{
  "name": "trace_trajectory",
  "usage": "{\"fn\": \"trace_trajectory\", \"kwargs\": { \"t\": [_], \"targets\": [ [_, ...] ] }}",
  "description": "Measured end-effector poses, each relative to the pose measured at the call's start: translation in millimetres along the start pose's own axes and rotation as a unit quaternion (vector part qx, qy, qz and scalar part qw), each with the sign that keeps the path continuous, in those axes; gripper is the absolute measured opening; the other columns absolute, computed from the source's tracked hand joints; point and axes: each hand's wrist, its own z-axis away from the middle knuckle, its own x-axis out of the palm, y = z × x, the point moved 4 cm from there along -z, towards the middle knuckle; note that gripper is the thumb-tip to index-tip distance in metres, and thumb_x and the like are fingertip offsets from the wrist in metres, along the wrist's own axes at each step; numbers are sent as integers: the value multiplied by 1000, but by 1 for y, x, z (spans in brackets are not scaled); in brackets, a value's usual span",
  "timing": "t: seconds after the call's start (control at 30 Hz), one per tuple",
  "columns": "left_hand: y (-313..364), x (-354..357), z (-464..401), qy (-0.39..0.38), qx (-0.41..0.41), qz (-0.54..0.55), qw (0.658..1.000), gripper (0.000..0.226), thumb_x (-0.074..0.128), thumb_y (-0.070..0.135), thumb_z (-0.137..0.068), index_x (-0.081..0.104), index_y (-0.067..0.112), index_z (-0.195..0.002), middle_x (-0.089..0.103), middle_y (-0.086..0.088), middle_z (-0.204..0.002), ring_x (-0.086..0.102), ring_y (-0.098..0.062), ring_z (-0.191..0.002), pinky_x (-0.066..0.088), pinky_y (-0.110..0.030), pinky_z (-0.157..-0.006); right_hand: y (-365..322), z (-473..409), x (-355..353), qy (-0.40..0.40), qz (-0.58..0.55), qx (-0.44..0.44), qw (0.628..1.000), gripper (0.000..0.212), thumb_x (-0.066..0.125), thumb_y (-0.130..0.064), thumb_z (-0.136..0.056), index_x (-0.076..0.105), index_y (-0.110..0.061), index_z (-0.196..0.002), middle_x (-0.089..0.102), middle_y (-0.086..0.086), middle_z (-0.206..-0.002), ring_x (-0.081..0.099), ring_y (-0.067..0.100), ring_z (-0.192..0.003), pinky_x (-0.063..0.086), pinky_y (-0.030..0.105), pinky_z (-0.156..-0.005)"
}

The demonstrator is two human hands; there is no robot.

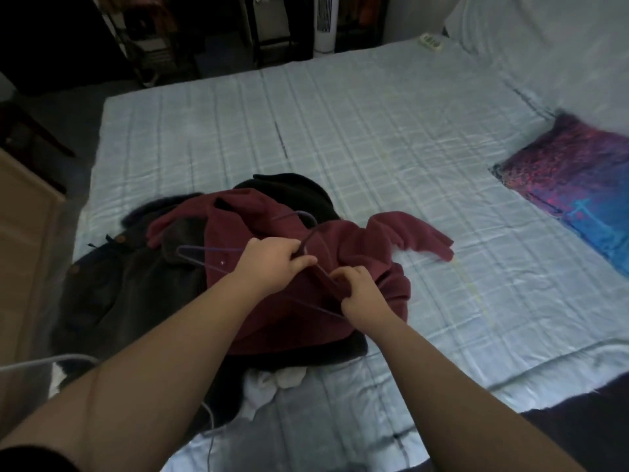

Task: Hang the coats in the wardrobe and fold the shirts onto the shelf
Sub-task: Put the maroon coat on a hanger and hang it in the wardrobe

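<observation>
Gripping thin purple wire hanger (204, 258): left hand (272, 264); right hand (360, 291) pinching fuzzy maroon coat (357, 243)

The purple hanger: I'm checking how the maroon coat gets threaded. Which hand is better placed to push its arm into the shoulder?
Probably the left hand: it grips the purple hanger near the hook, while the right hand pinches the maroon coat.

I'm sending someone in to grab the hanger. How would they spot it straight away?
On the pale blue checked bed, find the heap of clothes near its front left corner. On top lies a maroon coat, and the hanger sits across it, held by the left hand and right hand. It is the only thin purple wire outline among soft fabric.
</observation>
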Motion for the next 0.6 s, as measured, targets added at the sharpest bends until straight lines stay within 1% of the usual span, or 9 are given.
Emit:
{"fn": "trace_trajectory", "kwargs": {
  "t": [0.1,0.17,0.2,0.23,0.3,0.37,0.47,0.53,0.6],
  "targets": [
    [-15,18,13,-47,-26,45,998,33,53,60,-90,65,29,-88,70,4,-91,63,-22,-94,48,-41,-87,30,3,14,1,-5,35,999,69,58,3,-81,44,-22,-142,37,4,-137,52,22,-118,39,29,-110],
    [-22,25,15,-59,-41,61,996,32,54,60,-89,65,30,-87,70,3,-89,64,-23,-92,51,-41,-84,45,-5,20,6,11,53,998,72,65,-9,-83,36,-21,-148,31,8,-146,50,28,-122,40,39,-111],
    [-25,24,15,-54,-51,61,995,32,54,59,-89,65,29,-87,70,2,-88,64,-23,-91,51,-41,-82,50,-8,21,-1,31,57,998,70,67,-12,-84,38,-17,-147,31,11,-148,49,31,-124,39,39,-111],
    [-27,22,15,-48,-59,63,995,32,54,59,-90,65,29,-86,69,2,-87,63,-22,-90,51,-41,-82,50,-11,21,-12,58,60,996,61,67,-14,-84,47,-11,-141,36,16,-146,50,33,-123,41,36,-107],
    [-31,18,12,-46,-72,76,993,28,55,58,-90,64,32,-81,68,5,-81,64,-20,-86,51,-39,-80,53,-20,19,-50,119,67,989,30,64,-14,-84,66,-6,-113,58,18,-121,61,35,-106,44,27,-84],
    [-28,11,9,-50,-80,89,992,27,56,57,-89,62,34,-76,66,7,-76,63,-18,-83,51,-38,-79,56,-27,13,-94,181,80,976,17,63,-11,-83,70,-8,-98,66,13,-102,65,34,-91,45,27,-71],
    [-31,-5,7,-24,-108,88,990,28,55,57,-90,60,35,-73,64,10,-72,61,-16,-79,49,-34,-74,63,-38,-1,-93,205,85,971,16,62,-14,-82,66,-21,-97,68,5,-98,65,31,-90,53,34,-78],
    [-37,-16,7,-2,-128,96,987,29,56,57,-90,61,34,-73,65,10,-72,62,-14,-77,49,-34,-73,66,-41,-7,-73,153,82,982,7,56,-19,-89,57,-21,-96,65,3,-92,64,29,-89,50,36,-79],
    [-42,-22,9,14,-141,105,984,29,56,56,-90,62,34,-73,65,11,-72,62,-13,-76,50,-34,-72,72,-46,-8,-59,90,91,990,11,58,-23,-93,52,-18,-100,62,1,-89,62,27,-86,47,34,-75]
  ]
}}
